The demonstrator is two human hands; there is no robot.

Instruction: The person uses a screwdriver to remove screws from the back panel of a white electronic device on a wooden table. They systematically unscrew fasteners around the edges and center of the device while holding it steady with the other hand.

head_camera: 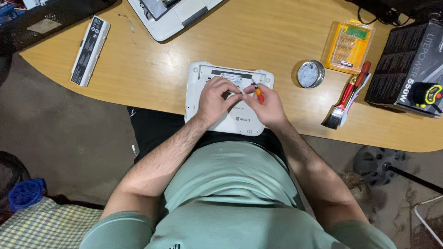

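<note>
Flanking hands (pixel 240 101): battery (pixel 90 50), tin (pixel 310 74), brush (pixel 336 113)

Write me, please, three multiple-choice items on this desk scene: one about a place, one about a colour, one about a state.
1. Where does the long white battery pack lie?
A. far left on the table
B. on the black box
C. in the lap

2. What colour is the bit case?
A. blue
B. yellow
C. green

3. What does the right hand hold?
A. the brush
B. nothing
C. a small orange screwdriver

Answers: 1 A, it rests near the table's left edge. 2 B, its tray is yellow. 3 C, the fingers pinch it over the white device, beside the left hand.
</note>
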